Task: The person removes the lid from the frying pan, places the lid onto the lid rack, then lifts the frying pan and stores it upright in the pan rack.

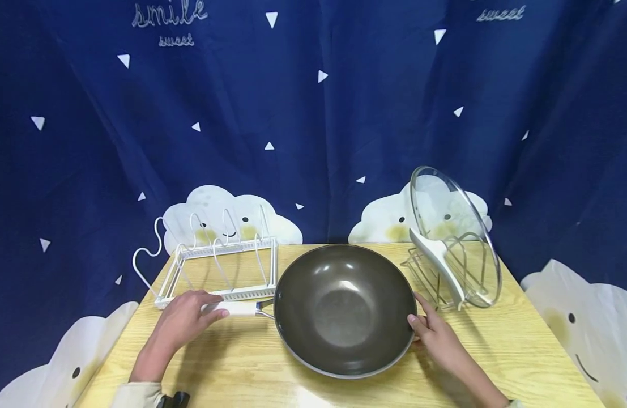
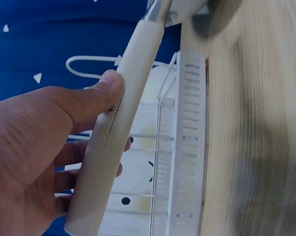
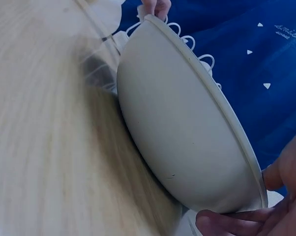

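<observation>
A dark wok (image 1: pixel 344 311) with a pale outside (image 3: pixel 182 128) is at the middle of the wooden table, its inside facing up. My left hand (image 1: pixel 186 317) grips its white handle (image 2: pixel 121 103), thumb on one side and fingers round the other. At the wok's right rim, my right hand (image 1: pixel 438 337) pinches the edge, with the thumb at the rim and fingers underneath, as the right wrist view shows. In that view a shadow lies on the table beneath the wok; whether its base touches the wood, I cannot tell.
A white wire rack (image 1: pixel 221 294) stands at the left, just behind the handle. On the right, a glass lid (image 1: pixel 456 226) with a white handle leans upright in a wire stand (image 1: pixel 420 277). A blue curtain (image 1: pixel 313 113) hangs behind the wooden table (image 1: pixel 272 374).
</observation>
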Tool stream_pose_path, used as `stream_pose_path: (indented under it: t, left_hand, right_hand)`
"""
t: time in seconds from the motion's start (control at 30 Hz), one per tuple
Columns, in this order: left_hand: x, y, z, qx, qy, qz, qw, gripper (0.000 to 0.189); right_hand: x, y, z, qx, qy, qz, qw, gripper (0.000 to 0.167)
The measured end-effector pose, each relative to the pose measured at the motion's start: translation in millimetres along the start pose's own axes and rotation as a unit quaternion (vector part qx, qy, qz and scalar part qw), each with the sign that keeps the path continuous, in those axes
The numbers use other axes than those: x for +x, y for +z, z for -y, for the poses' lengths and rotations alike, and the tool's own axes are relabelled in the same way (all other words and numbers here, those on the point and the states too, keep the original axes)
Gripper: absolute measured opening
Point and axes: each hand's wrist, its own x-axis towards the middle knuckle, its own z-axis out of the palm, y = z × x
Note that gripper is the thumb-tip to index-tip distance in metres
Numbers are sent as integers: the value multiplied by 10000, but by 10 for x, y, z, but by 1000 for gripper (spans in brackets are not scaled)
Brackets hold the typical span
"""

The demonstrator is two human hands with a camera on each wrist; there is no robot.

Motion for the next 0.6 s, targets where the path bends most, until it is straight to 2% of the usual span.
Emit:
stream_pose_path:
  t: [0.2, 0.37, 0.6]
  left_hand:
    - [-37, -34, -160, -59, -481, 213, 9986, 34]
    - [-43, -64, -260, -183, -818, 489, 9953, 32]
    - [-30, -78, -318, -221, -929, 608, 9936, 24]
  right_hand:
    - [174, -61, -33, 832, 71, 47, 9965, 64]
    - [308, -89, -41, 1030, 148, 38, 9946, 62]
    - [477, -130, -46, 1056, 249, -16, 9941, 60]
